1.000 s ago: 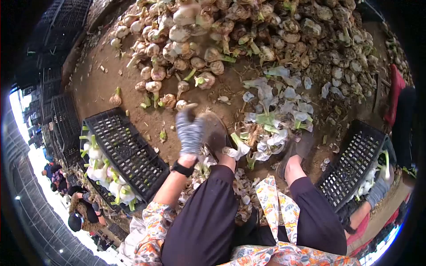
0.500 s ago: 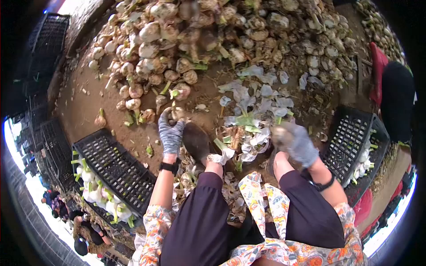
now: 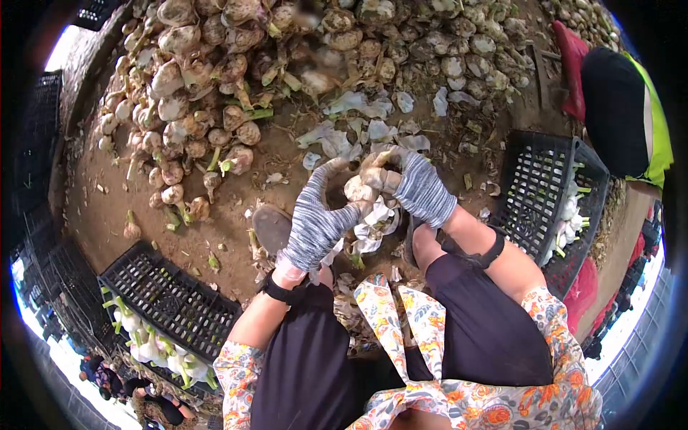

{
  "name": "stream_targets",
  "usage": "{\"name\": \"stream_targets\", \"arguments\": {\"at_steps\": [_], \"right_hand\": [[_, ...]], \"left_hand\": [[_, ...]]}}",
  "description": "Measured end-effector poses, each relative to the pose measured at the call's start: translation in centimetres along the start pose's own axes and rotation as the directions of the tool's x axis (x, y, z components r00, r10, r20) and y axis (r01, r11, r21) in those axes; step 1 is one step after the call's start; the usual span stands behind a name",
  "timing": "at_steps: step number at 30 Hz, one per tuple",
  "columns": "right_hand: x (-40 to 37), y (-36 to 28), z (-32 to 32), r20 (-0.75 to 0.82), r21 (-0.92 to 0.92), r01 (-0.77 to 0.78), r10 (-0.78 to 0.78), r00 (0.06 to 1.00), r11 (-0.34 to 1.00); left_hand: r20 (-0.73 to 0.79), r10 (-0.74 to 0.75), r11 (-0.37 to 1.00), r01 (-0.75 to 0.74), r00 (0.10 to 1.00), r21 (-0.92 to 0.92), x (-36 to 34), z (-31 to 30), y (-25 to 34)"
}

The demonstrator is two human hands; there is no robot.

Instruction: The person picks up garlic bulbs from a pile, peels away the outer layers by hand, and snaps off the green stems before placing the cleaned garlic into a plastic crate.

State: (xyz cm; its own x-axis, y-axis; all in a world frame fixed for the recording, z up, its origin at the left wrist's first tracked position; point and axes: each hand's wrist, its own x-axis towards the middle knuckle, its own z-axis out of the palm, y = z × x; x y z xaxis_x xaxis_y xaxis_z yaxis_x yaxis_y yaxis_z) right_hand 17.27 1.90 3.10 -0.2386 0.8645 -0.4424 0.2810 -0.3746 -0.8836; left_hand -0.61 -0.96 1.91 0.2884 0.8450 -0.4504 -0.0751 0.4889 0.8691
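Observation:
My hands, in grey-striped gloves with dirty fingertips, meet over the ground between my feet. A pale garlic bulb [image 3: 357, 189] sits between them. My right hand [image 3: 419, 183] has its fingers bent over the bulb's upper right side. My left hand [image 3: 322, 211] curves round from the left, thumb and fingers on either side of the bulb. The glove fingers partly cover the bulb, so its stem and roots cannot be made out. Below it, loose papery garlic skins [image 3: 373, 233] lie on the soil.
A large heap of unpeeled garlic [image 3: 215, 72] spreads ahead. Black plastic crates stand at left [image 3: 168, 297] and right [image 3: 534, 193], with cleaned white garlic [image 3: 154, 349] beside the left one's slatted side. At right is a person's dark-clad leg [image 3: 613, 115]. My shoe [image 3: 272, 228] rests by my left hand.
My left hand has moved right with the garlic bulb, and my right hand has come up and left to meet it. The view has shifted too.

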Motion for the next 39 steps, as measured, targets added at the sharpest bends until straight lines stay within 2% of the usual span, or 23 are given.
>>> {"name": "stream_targets", "arguments": {"at_steps": [2,6,7,10,14,15,16,18,20,22,24,26,27,28,30,32,33,34,35,36,37,38,39], "right_hand": [[0.1,-0.2,-0.6,0.086,0.181,-0.28,0.269,0.959,0.943],[0.3,1.9,-0.6,-0.041,-0.009,0.074,-0.074,0.996,0.997],[0.3,1.9,-0.8,-0.043,-0.01,0.075,-0.075,0.996,0.997],[0.1,1.5,-1.1,0.04,0.119,-0.116,0.111,0.993,0.986],[-0.1,1.8,-1.5,0.059,0.166,-0.032,0.022,0.998,0.986],[0.0,2.2,-1.4,0.015,0.076,0.103,-0.104,0.994,0.992],[0.0,2.5,-1.6,0.015,0.076,0.103,-0.105,0.994,0.992],[-0.1,2.7,-1.7,0.041,-0.038,0.211,-0.21,0.977,0.977],[-0.2,2.8,-1.7,0.056,-0.019,0.197,-0.196,0.979,0.98],[-0.5,2.9,-1.6,0.045,-0.098,0.269,-0.266,0.963,0.958],[-0.6,2.9,-2.1,0.097,-0.065,0.291,-0.284,0.954,0.954],[-0.8,2.5,-2.2,0.15,-0.03,0.311,-0.303,0.941,0.95],[-1.1,2.0,-2.1,0.161,0.011,0.231,-0.23,0.96,0.973],[-1.3,1.7,-2.0,0.177,0.052,0.148,-0.155,0.972,0.988],[-1.5,2.4,-1.8,0.156,0.014,0.101,-0.101,0.983,0.995],[-1.5,2.4,-1.4,0.128,0.126,-0.058,0.042,0.991,0.99],[-1.6,1.7,-1.1,0.09,0.14,-0.059,0.047,0.995,0.988],[-1.8,1.0,-0.9,0.051,0.155,-0.06,0.052,0.997,0.986],[-1.5,2.6,-0.9,0.042,0.074,-0.06,0.057,0.997,0.995],[-1.3,3.6,-0.8,0.039,-0.013,-0.024,0.024,0.999,1.0],[-1.1,4.7,-0.7,0.035,-0.101,0.012,-0.009,0.999,0.995],[-0.9,5.7,-0.6,0.032,-0.188,0.047,-0.042,0.999,0.981],[-0.6,5.3,-0.3,-0.013,0.047,0.031,-0.031,0.999,0.998]], "left_hand": [[-0.064,0.057,0.997,-0.06,0.996,-0.045,0.2,0.3,-0.3],[-0.045,-0.06,0.971,0.048,0.997,-0.235,-0.1,0.9,0.0],[-0.056,-0.048,0.968,0.033,0.997,-0.247,-0.1,1.0,0.0],[-0.068,-0.028,0.968,0.011,0.997,-0.25,0.0,1.1,0.2],[-0.049,-0.037,0.964,0.023,0.998,-0.264,0.0,1.0,0.4],[-0.026,-0.059,0.954,0.049,0.998,-0.296,0.0,1.0,0.4],[-0.026,-0.058,0.954,0.048,0.998,-0.296,0.0,0.9,0.2],[0.101,-0.156,0.829,0.186,0.983,-0.527,0.3,0.8,-0.4],[0.102,-0.208,0.793,0.229,0.973,-0.565,0.3,0.7,-0.7],[0.262,-0.338,0.532,0.413,0.904,-0.739,0.5,0.2,-1.8],[0.225,-0.361,0.592,0.409,0.905,-0.695,0.8,0.8,-1.6],[0.169,-0.643,0.414,0.524,0.747,-0.744,1.1,1.6,0.4],[0.505,-0.395,0.355,0.634,0.768,-0.687,0.9,-0.2,-2.4],[0.504,-0.395,0.354,0.633,0.768,-0.688,1.0,-1.0,-3.9],[0.771,-0.159,0.114,0.787,0.617,-0.606,1.6,-1.5,-4.9],[0.798,-0.093,0.199,0.796,0.596,-0.571,1.8,-0.7,-4.3],[0.404,-0.407,0.513,0.571,0.819,-0.641,1.5,1.4,-1.5],[-0.141,-0.476,0.802,0.363,0.868,-0.474,1.1,2.6,0.0],[-0.034,-0.185,0.938,0.166,0.982,-0.303,0.6,1.0,-1.2],[-0.145,-0.114,0.962,0.072,0.983,-0.265,1.4,2.1,-1.6],[-0.135,0.203,0.979,-0.202,0.97,0.021,0.8,2.4,-1.4],[-0.087,0.348,0.929,-0.332,0.933,0.163,0.6,2.3,-1.3],[-0.036,0.485,0.841,-0.456,0.874,0.291,0.3,2.3,-1.1]]}}
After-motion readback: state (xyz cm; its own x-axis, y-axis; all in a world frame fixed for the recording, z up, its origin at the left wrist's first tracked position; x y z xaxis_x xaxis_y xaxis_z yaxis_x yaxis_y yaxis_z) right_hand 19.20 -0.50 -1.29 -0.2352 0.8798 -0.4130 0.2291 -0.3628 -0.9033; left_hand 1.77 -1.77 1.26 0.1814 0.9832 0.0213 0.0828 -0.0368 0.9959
